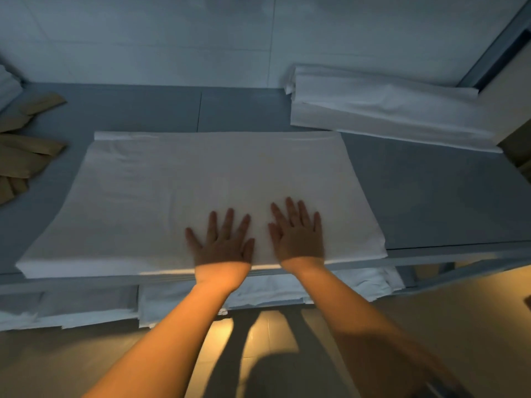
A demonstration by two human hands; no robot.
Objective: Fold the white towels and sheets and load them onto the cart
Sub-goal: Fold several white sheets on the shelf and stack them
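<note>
Now both palms press flat, fingers spread, left hand (222,239) and right hand (297,234), on the folded white sheet (172,191) atop the shelf (431,196); uneven pushing could likely wrinkle or skew it.

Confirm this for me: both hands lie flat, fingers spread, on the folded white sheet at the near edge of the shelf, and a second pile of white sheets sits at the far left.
Wrong on one point: the second pile of white sheets sits at the far right, not the far left. The head view shows it. As you said, the left hand and right hand lie flat, fingers spread, on the folded white sheet at the shelf's near edge.
</note>
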